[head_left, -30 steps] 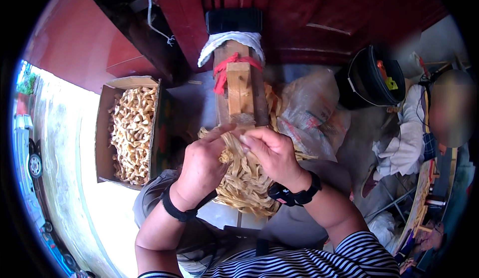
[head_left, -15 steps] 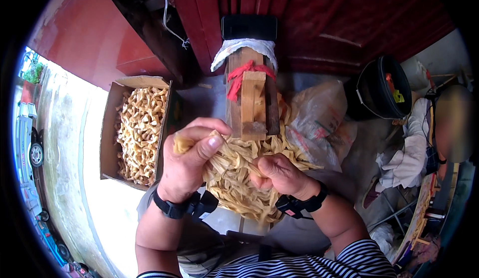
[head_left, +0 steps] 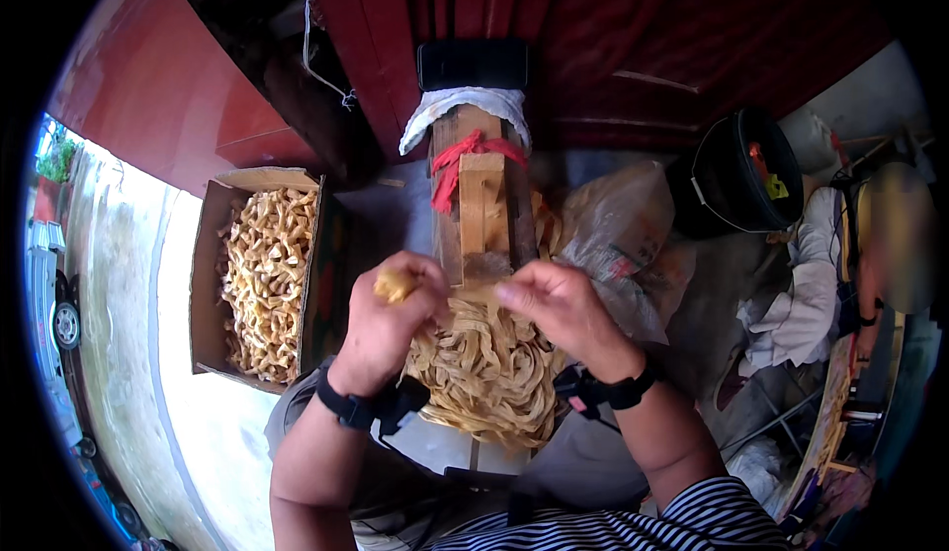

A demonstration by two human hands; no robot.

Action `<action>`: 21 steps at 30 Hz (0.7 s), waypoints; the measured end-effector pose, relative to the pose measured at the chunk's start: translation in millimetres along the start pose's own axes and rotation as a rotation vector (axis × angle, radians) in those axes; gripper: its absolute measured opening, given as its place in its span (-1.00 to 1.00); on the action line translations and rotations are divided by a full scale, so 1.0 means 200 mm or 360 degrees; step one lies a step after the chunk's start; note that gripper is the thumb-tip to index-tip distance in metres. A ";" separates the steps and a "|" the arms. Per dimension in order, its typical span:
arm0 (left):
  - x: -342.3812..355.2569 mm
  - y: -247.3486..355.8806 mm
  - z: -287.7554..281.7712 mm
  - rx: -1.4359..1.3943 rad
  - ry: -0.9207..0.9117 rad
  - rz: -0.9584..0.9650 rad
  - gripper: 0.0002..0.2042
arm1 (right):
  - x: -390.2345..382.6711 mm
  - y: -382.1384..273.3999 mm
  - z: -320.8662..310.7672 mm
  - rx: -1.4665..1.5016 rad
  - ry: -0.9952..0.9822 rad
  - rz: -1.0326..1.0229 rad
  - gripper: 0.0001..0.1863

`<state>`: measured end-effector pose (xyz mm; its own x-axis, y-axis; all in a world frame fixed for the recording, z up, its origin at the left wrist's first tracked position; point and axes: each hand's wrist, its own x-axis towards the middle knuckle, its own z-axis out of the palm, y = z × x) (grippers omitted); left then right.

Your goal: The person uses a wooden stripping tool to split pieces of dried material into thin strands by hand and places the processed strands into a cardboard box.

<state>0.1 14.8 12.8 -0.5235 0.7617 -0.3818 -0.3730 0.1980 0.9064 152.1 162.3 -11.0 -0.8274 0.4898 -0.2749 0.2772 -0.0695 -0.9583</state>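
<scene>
Dark red panelling (head_left: 633, 17) stands behind a narrow wooden surface (head_left: 447, 245), at whose near edge lies a heap of yellowish strips (head_left: 494, 378). The left hand (head_left: 384, 322) grips a yellowish bundle (head_left: 393, 285) near the heap; whether the right hand (head_left: 568, 312) pinches a strip, I cannot tell.

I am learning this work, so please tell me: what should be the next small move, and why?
Perhaps the right hand should draw one piece from the pile of strips toward the left hand: the left grips a yellowish bundle, and the pile lies just below both hands. Whether the right one pinches anything is too blurred to tell.
</scene>
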 end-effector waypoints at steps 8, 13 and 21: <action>0.41 -0.41 -0.01 0.0665 0.0370 0.0382 -0.92 | 0.30 0.19 -0.02 -0.1360 0.0680 -0.0412 -0.76; 0.31 -0.26 -0.03 0.0533 0.0422 0.0159 -0.88 | 0.23 0.10 -0.02 -0.0998 0.0684 -0.0372 -0.75; -0.03 -0.21 0.16 0.0001 -0.0089 -0.0322 -0.87 | 0.02 -0.05 0.06 -0.0762 0.0002 -0.1561 -0.80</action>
<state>43.0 22.1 -17.2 -0.3947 0.7395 -0.5454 -0.4657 0.3507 0.8125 140.0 154.9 -3.7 -0.7917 0.1485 0.5926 -0.3411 0.6972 -0.6305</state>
